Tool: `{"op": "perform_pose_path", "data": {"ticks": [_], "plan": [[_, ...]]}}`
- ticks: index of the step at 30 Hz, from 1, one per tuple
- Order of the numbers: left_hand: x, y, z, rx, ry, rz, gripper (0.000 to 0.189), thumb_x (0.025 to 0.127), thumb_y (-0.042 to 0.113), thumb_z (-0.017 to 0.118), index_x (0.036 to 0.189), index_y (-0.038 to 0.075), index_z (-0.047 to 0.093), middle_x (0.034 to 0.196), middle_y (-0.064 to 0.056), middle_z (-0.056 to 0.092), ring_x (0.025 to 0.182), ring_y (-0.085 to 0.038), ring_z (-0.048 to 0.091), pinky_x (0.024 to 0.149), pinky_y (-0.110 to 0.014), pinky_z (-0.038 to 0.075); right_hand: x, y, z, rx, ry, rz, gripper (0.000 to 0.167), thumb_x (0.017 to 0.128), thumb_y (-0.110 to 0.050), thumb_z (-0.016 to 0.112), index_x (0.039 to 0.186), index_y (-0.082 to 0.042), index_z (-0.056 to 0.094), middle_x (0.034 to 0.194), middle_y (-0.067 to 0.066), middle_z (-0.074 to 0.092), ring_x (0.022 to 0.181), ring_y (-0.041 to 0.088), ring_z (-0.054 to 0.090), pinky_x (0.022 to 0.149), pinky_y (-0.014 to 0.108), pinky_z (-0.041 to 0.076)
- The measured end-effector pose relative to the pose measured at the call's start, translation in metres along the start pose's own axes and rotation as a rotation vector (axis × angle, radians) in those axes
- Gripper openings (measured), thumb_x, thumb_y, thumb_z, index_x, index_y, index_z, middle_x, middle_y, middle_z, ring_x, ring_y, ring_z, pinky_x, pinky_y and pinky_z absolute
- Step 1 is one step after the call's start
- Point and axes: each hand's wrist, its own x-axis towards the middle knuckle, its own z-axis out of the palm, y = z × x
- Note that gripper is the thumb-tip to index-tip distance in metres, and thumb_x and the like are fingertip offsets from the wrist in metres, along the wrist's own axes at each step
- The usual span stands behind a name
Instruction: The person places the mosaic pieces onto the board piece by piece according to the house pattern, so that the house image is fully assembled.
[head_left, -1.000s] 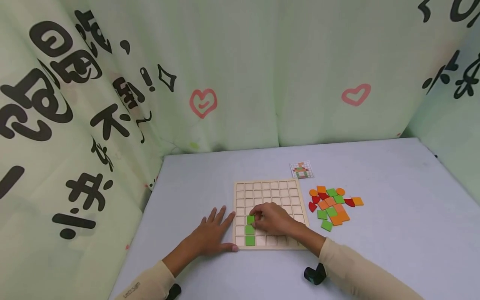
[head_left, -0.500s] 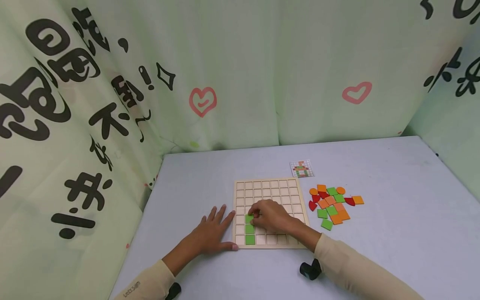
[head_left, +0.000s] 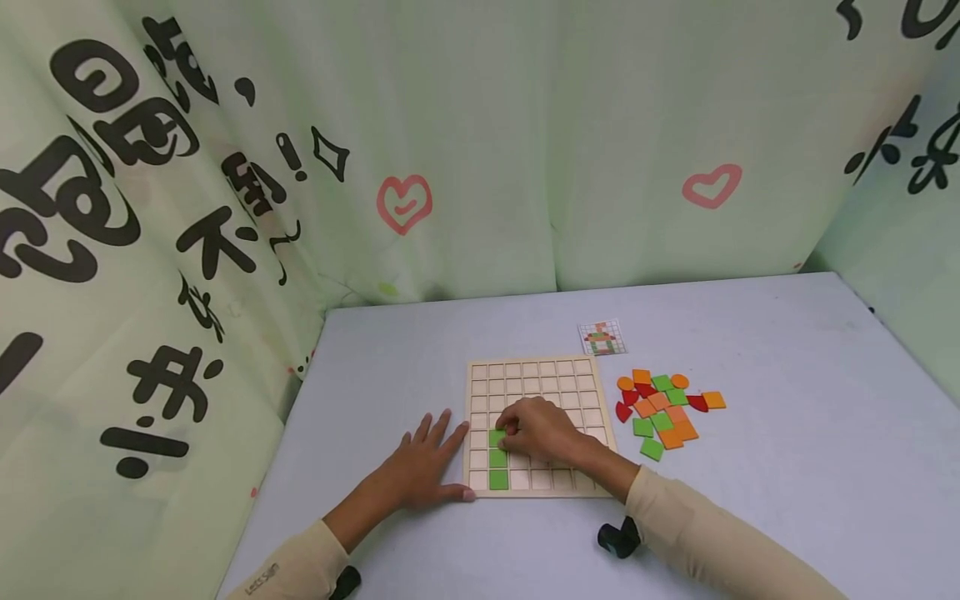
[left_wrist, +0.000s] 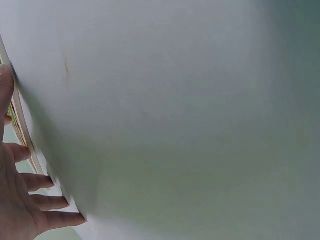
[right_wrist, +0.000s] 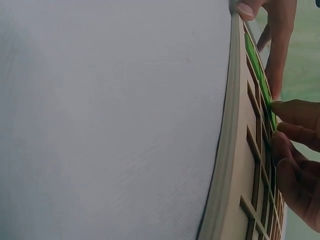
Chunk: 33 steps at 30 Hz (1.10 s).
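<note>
A pale wooden grid board [head_left: 534, 361] lies on the white table. One column near its left side holds two green square tiles, the nearer tile [head_left: 498, 480] in the front row and another tile [head_left: 498, 459] behind it. My right hand [head_left: 542, 431] reaches over the board and pinches a third green square tile [head_left: 495, 438] at the cell just beyond them; its fingertips partly cover the tile. In the right wrist view, thumb and fingertips [right_wrist: 278, 105] meet at the green strip. My left hand [head_left: 420, 468] lies spread, thumb and forefinger against the board's left edge.
Right of the board is a loose group of orange, green and red pieces, including a green square [head_left: 652, 450], an orange disc [head_left: 679, 381] and a red piece [head_left: 623, 412]. A small pattern card [head_left: 602, 337] lies behind the board. Printed curtains [head_left: 480, 167] enclose the table.
The right hand has shifted slightly away and to the left, covering more of the third green tile. The left hand stays at the board's edge.
</note>
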Motion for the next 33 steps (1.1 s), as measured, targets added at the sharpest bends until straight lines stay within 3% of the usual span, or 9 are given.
{"op": "perform_pose_path", "data": {"ticks": [5,11,14,22,28,33], "plan": [[-0.002,0.001,-0.003,0.002,0.004,-0.001,0.104,0.080,0.081,0.057,0.160,0.020,0.027,0.166,-0.017,0.022,0.150,-0.049,0.023,0.109,-0.066,0.036,0.001,-0.001,-0.001,-0.006,-0.008,-0.003,0.020,0.081,-0.016,0.083,0.100,-0.011,0.076,0.073,-0.010,0.061,0.067,0.007,0.053,0.061,0.025,0.044],[-0.003,0.002,-0.004,0.000,0.001,0.002,0.104,0.081,0.080,0.057,0.160,0.020,0.027,0.166,-0.018,0.022,0.149,-0.050,0.024,0.108,-0.068,0.036,0.000,0.004,-0.008,0.023,-0.044,-0.031,0.030,0.083,-0.019,0.082,0.110,-0.008,0.075,0.075,-0.012,0.064,0.073,0.006,0.055,0.072,0.026,0.047],[-0.003,0.002,-0.005,-0.008,-0.002,-0.004,0.104,0.080,0.080,0.057,0.160,0.021,0.027,0.166,-0.018,0.022,0.149,-0.050,0.023,0.108,-0.068,0.036,-0.003,0.009,-0.012,0.058,-0.071,-0.072,0.030,0.086,-0.019,0.080,0.113,-0.007,0.074,0.081,-0.011,0.068,0.076,0.006,0.057,0.074,0.026,0.048],[-0.004,0.004,-0.005,-0.015,-0.002,-0.002,0.104,0.080,0.081,0.057,0.160,0.021,0.027,0.166,-0.017,0.022,0.150,-0.050,0.023,0.109,-0.067,0.035,-0.020,0.026,-0.026,0.176,-0.172,-0.141,0.036,0.095,-0.024,0.070,0.126,-0.007,0.067,0.106,-0.001,0.072,0.067,0.007,0.057,0.065,0.023,0.051],[-0.003,0.004,-0.004,-0.018,-0.002,-0.007,0.104,0.080,0.081,0.057,0.160,0.020,0.027,0.167,-0.016,0.021,0.150,-0.049,0.022,0.110,-0.067,0.035,-0.036,0.045,-0.045,0.178,-0.149,-0.155,0.035,0.096,-0.024,0.069,0.126,-0.006,0.067,0.104,-0.003,0.071,0.069,0.006,0.059,0.067,0.023,0.052],[-0.002,0.004,-0.003,-0.005,-0.005,-0.015,0.104,0.081,0.081,0.057,0.160,0.021,0.026,0.167,-0.016,0.020,0.150,-0.048,0.021,0.110,-0.066,0.034,-0.053,0.064,-0.065,0.143,-0.094,-0.096,0.035,0.096,-0.025,0.069,0.127,-0.008,0.066,0.101,-0.006,0.070,0.068,0.005,0.059,0.064,0.022,0.051]]}}
